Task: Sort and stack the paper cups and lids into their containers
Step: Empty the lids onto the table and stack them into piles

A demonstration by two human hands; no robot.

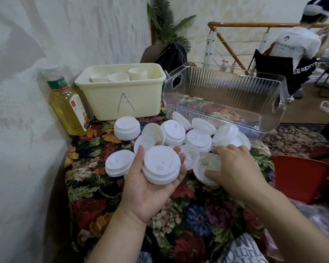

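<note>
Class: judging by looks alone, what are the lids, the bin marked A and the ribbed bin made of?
Lids: probably thin moulded plastic, matte white, with crisp raised rims. Bin marked A: opaque cream plastic, smooth with a slight sheen. Ribbed bin: clear hard plastic, glossy; the tablecloth shows through it.

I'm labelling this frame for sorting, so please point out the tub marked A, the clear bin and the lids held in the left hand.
Tub marked A [106, 103]: head view, front wall beside the letter.
Clear bin [222, 86]: head view, ribbed back wall.
Lids in left hand [160, 164]: head view, top lid's face.

White lids [198, 137] loose on cloth; cups [120, 75] stacked in tub A [122, 99].
</note>
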